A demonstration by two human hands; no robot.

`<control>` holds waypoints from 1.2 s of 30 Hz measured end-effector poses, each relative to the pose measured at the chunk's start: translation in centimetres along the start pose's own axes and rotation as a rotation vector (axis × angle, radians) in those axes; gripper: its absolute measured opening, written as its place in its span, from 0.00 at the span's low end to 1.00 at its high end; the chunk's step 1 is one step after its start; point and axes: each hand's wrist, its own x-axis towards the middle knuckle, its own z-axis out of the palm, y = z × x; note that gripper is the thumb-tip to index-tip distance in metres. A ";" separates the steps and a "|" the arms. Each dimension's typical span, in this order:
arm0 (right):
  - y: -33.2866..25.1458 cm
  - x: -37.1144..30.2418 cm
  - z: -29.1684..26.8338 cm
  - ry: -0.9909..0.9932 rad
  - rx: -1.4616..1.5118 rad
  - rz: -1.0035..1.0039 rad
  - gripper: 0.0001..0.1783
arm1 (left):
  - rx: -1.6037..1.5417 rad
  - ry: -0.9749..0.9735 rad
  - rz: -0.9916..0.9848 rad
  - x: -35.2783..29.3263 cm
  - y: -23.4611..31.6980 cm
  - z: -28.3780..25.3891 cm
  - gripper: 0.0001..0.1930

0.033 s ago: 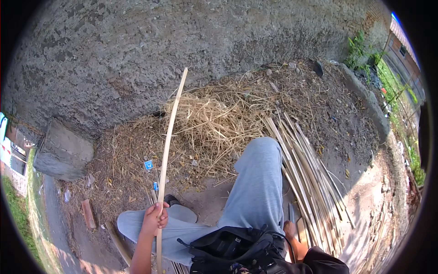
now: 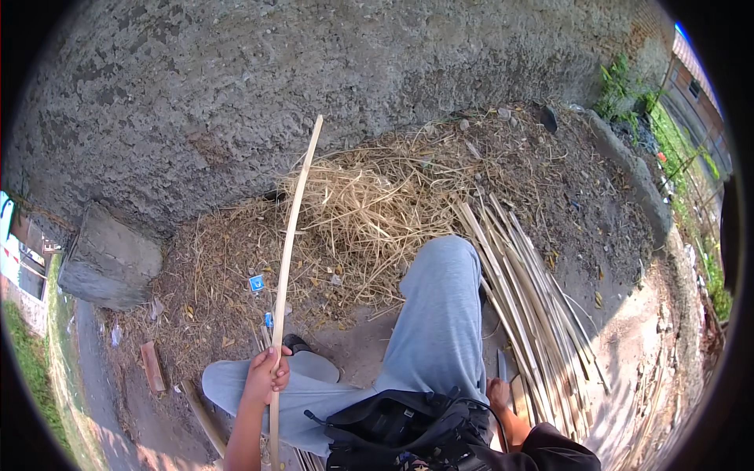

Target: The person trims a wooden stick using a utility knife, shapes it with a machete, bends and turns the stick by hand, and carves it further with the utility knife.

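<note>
A long pale strip of split bamboo (image 2: 292, 228) stands upright in front of me, bowed slightly, its far tip before the wall. My left hand (image 2: 267, 378) is closed around its lower part, over my left knee. Low on the right, beside my right leg, my right hand (image 2: 499, 394) is closed, partly hidden by the leg. A knife blade (image 2: 502, 363) sticks up from it; the handle does not show. Beyond my knees lies a heap of thin bamboo shavings (image 2: 365, 204).
Many bamboo strips (image 2: 534, 298) lie fanned out to my right. A rough grey wall (image 2: 314, 71) rises ahead, with a concrete block (image 2: 114, 255) at its left. A brick (image 2: 152, 367) and a blue packet (image 2: 256, 283) lie on the ground. A black bag (image 2: 400, 428) rests at my lap.
My right knee has shifted slightly to the left. The left hand and the bamboo strip have hardly moved.
</note>
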 end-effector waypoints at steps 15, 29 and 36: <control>-2.5 4.5 4.9 -0.231 0.179 -0.087 0.17 | -0.134 0.071 0.077 0.3 -0.1 -0.5 0.18; -4.6 4.7 6.5 -0.464 0.163 -0.106 0.19 | -0.237 0.132 0.071 -0.2 -0.9 -1.2 0.17; -6.3 6.2 7.6 -0.625 0.044 -0.287 0.21 | -0.200 0.134 0.062 0.7 -0.5 -0.8 0.18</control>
